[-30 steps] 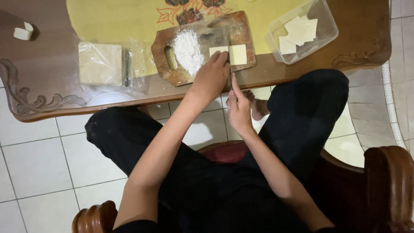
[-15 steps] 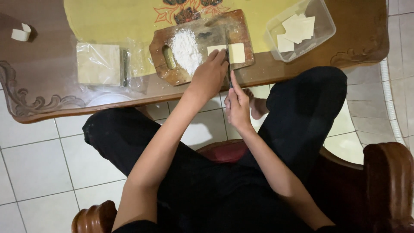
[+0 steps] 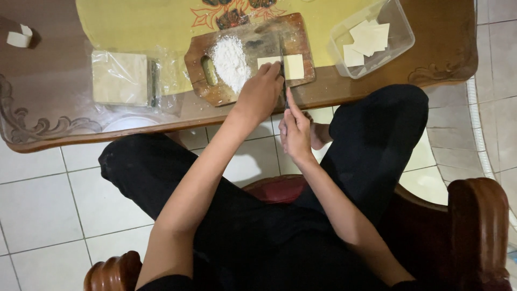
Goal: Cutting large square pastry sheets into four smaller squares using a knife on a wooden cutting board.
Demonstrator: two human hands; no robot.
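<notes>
A wooden cutting board [image 3: 293,32] lies on the table with a heap of white flour [image 3: 230,58] and pale square dough sheets [image 3: 294,66] on it. My left hand [image 3: 261,96] rests fingers-down on the left part of the sheets. My right hand [image 3: 295,129] grips a knife [image 3: 283,81] whose blade runs up across the sheets beside my left fingers. The blade's tip is hard to make out.
A clear plastic tub [image 3: 401,37] at the right holds cut pale squares [image 3: 369,39]. A plastic-wrapped stack of sheets [image 3: 119,77] lies at the left, with a small white bowl [image 3: 129,124] under the glass top. A yellow cloth [image 3: 140,24] covers the table's middle. My legs and a wooden chair [image 3: 476,226] are below.
Both hands have stayed at the board. My left hand has edged a little further onto the dough sheets.
</notes>
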